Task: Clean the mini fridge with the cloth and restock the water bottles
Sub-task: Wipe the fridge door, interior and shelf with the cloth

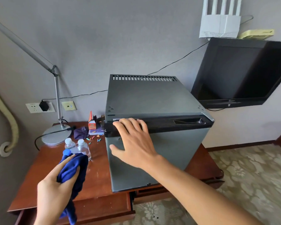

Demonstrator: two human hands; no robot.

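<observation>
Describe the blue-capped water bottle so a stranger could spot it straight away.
Start at the grey mini fridge on the wooden desk. Left of it stand three clear water bottles; the blue-capped bottle is nearest, partly hidden behind the blue cloth. The other two have white caps.

My right hand [133, 143] lies flat on the closed fridge [152, 101] door, fingers over its black top edge. My left hand [55, 189] grips the blue cloth [73, 169] beside two bottles [78, 146].

grey mini fridge [152, 98] with black trim, blue cloth [73, 169], reddish-brown table [39, 181], floral carpet [250, 176].
</observation>
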